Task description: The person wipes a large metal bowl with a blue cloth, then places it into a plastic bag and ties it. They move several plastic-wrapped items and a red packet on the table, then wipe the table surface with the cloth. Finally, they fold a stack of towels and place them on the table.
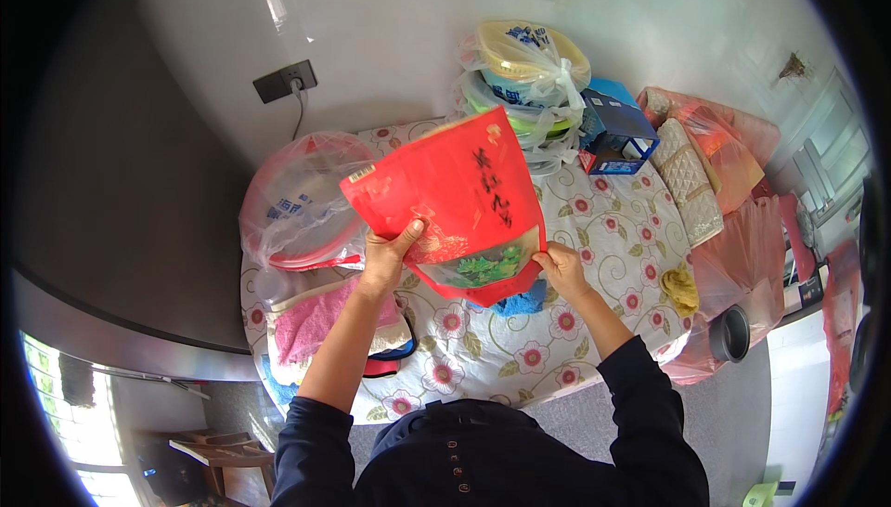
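Both hands hold a red printed pouch (445,193) above the table, tilted, with a clear window near its lower end that shows something green. My left hand (388,251) grips the pouch's left edge, thumb on the front face. My right hand (561,269) pinches its lower right edge. Dark writing runs along the pouch. Partly hidden behind it, a blue cloth (521,300) lies on the floral tablecloth (491,357). Below my left forearm is a pile of folded towels, a pink towel (313,326) on top.
A red-rimmed basin in clear plastic (306,197) stands at the left. Stacked, bagged plastic basins (532,54) and an opened blue box (616,124) stand along the wall. At the right lie a quilted cream mat (686,180), a mustard cloth (680,291) and pink plastic bags (741,263).
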